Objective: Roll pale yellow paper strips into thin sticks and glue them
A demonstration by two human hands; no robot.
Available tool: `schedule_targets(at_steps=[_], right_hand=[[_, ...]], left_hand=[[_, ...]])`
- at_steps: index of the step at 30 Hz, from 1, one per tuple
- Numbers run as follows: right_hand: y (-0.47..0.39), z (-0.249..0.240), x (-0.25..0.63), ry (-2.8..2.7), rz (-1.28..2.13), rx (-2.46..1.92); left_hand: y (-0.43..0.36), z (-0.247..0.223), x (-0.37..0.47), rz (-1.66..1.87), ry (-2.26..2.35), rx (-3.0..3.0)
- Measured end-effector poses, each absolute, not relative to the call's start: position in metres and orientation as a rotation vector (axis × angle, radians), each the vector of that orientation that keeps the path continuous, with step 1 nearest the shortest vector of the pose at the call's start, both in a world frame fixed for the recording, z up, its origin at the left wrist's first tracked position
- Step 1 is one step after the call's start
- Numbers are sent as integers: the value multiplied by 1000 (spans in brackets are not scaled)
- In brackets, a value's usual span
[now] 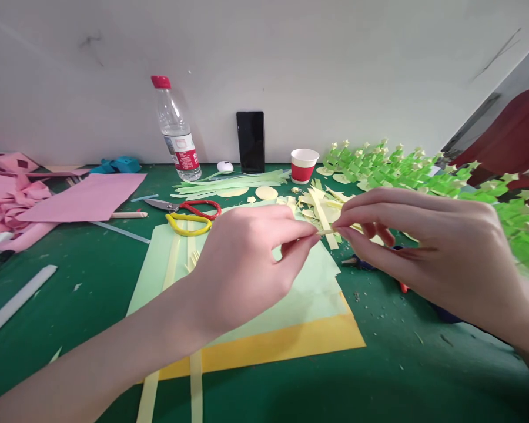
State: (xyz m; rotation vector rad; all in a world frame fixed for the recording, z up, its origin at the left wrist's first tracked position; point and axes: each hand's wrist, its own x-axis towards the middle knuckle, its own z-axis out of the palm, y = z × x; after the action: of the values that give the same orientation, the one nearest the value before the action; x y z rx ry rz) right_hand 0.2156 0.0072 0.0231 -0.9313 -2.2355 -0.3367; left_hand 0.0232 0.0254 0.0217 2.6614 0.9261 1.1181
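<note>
Pinching a thin pale-yellow paper strip (pixel 327 232) between thumb and forefinger of the left hand (pixel 242 264), with the right hand (pixel 427 244) closing its own thumb and fingertips on the other end — both hands nearly shut, fingers curled in, meeting above the middle of the green table (pixel 70 294). Hovering over a stack of light green sheets (pixel 308 282) lying on a yellow sheet (pixel 291 343), two loose pale strips (pixel 196 382) trailing toward the near edge. Lying just behind the left hand: yellow-handled scissors (pixel 188 224) touching red-handled scissors (pixel 189 207). Spreading beyond the fingertips, a heap of cut yellow strips (pixel 320 205) and a few paper circles (pixel 267 192), with long green strips (pixel 233 181) beside them. Standing along the wall: a clear bottle with a red cap (pixel 176 132), a dark phone (pixel 250 141) leaning upright, a red-and-white paper cup (pixel 304 165). Filling the far right, a mass of folded bright green paper pieces with small yellow stars (pixel 423 170) — blurred at the near end. Resting at far left, pink paper sheets (pixel 81 197) and crumpled pink scraps (pixel 9 194), a white stick (pixel 15 299) near the table edge.
</note>
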Motion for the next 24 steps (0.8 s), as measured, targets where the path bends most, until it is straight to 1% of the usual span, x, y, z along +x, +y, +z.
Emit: schedule_targets(at_steps=[7, 9, 13, 16, 21, 24], right_hand=[[9, 25, 219, -2222, -555, -925], [10, 26, 222, -2201, -555, -943], [14, 25, 224, -2172, -277, -1034], [17, 23, 221, -2218, -92, -1024], [18, 22, 219, -2307, 98, -989], [17, 23, 220, -2329, 136, -971]], left_hand=[[27, 22, 23, 1182, 947, 2654], [28, 21, 22, 1184, 953, 2625], [28, 18, 23, 1093, 950, 2573], [27, 17, 25, 1055, 921, 2571], [26, 18, 26, 1060, 895, 2578], [26, 18, 25, 1052, 895, 2573]])
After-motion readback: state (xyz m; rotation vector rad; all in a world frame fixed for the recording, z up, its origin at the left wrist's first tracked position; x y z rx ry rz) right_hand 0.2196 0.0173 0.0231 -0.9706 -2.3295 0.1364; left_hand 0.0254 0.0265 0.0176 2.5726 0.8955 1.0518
